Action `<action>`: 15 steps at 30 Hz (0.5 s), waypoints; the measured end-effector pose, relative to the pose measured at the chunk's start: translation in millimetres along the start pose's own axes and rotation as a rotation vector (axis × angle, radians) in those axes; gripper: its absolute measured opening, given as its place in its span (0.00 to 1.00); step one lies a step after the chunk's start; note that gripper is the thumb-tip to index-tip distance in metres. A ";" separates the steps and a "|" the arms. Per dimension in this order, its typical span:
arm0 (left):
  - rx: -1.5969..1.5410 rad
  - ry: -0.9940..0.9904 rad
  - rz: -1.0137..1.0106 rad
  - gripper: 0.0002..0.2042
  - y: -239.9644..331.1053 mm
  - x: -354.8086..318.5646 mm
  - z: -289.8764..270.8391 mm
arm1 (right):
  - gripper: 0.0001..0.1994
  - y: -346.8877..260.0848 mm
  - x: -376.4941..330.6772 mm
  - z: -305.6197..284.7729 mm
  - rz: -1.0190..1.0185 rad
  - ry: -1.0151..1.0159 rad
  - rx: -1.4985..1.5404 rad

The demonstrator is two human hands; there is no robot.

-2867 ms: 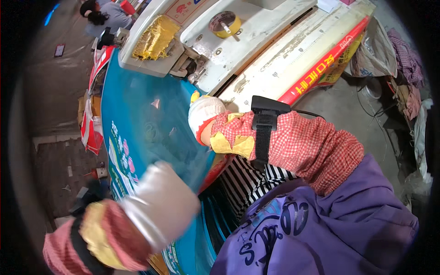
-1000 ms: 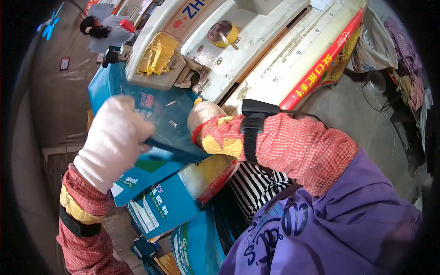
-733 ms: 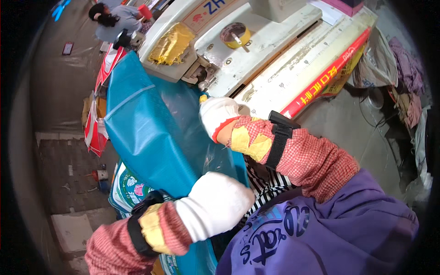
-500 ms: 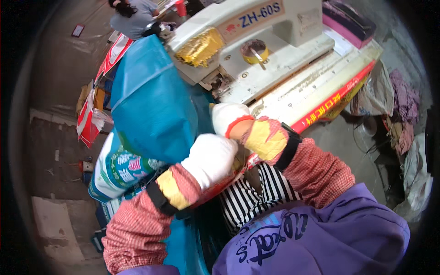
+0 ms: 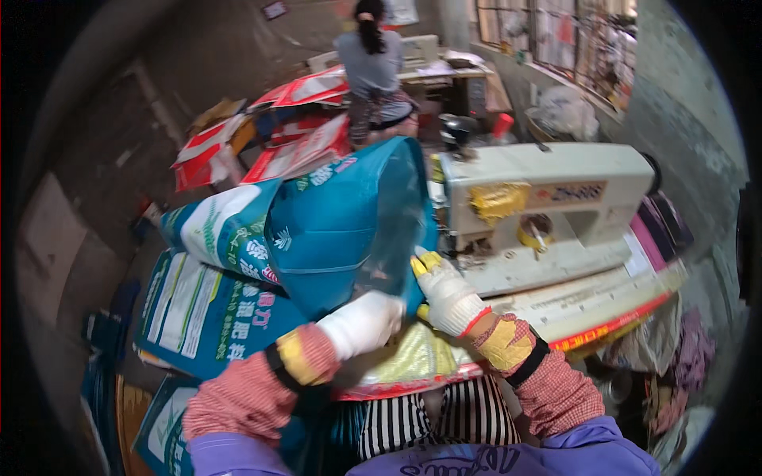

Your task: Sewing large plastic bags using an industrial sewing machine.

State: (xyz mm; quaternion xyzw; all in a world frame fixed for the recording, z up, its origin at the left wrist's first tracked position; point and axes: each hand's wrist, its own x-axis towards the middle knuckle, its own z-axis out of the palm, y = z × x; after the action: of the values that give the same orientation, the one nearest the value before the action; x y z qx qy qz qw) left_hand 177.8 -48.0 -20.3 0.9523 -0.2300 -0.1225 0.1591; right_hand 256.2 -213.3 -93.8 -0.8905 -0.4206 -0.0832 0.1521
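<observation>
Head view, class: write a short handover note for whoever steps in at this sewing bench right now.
Left hand: white glove, gripping the lower edge of the teal woven plastic sack.
Right hand: white glove with yellow fingertips, holding the same sack's edge beside the white sewing machine.
Done: sack is lifted, its mouth open.
Left: its edge is not yet under the machine's head. More printed sacks lie at the left.

I sit in a bag-sewing workshop: a white industrial sewing machine (image 5: 548,210), stacked teal woven plastic sacks (image 5: 206,305), and another person (image 5: 373,67) working at a bench.
</observation>
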 end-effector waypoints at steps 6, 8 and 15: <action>0.874 0.038 0.028 0.05 80.4 -120.1 -105.4 | 0.15 -34.1 53.4 2.9 0.079 -0.300 -0.128; 0.950 0.576 0.170 0.09 63.8 -135.1 -119.7 | 0.14 -70.1 52.7 -16.8 0.128 -0.296 0.012; 0.382 0.748 0.008 0.41 -39.8 -168.0 -97.2 | 0.17 -92.9 8.2 -61.9 0.305 -0.010 0.572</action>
State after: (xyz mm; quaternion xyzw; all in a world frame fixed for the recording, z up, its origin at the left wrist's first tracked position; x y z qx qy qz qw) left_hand 78.3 89.7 81.6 0.9426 -0.1787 0.2769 0.0527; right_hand 188.2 -172.8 -14.7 -0.8647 -0.2895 0.0667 0.4050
